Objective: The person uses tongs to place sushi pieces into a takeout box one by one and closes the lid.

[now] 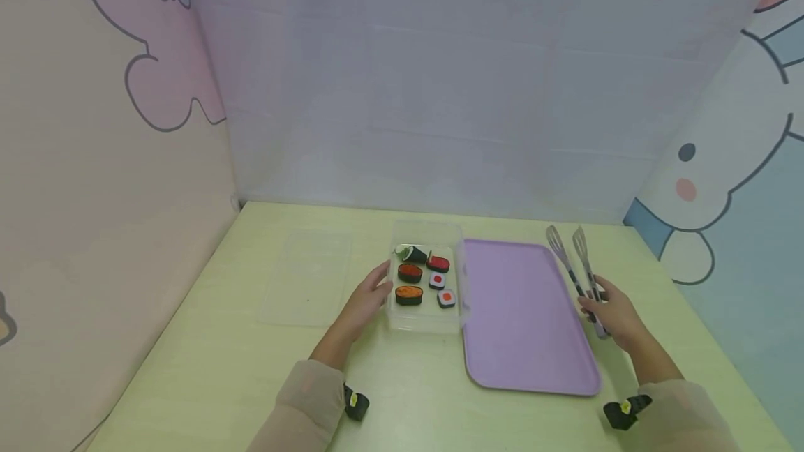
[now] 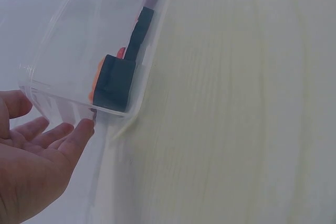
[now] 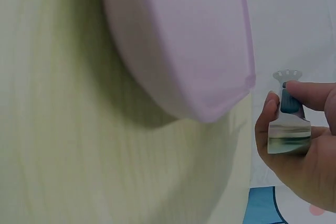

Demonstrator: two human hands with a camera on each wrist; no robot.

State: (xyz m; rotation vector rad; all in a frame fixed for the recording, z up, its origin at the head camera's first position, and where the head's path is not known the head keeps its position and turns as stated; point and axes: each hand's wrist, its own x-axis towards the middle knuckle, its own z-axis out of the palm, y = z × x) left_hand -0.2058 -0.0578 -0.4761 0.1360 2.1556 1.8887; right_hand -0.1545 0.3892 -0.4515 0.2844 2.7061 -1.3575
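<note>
A clear plastic container stands mid-table, holding several toy sushi pieces: an orange-topped one, a red-topped one, a roll with a red centre, and a dark cone-shaped one. My left hand touches the container's left side; in the left wrist view its fingers lie loosely against the outer wall. To the right of the purple tray, my right hand grips metal tongs with dark handle grips, their arms spread apart and tips pointing away.
A flat clear lid lies on the pale table, left of the container. The tray's left edge runs right beside the container. A cloth-like backdrop rises behind the table, with cartoon-printed walls at both sides.
</note>
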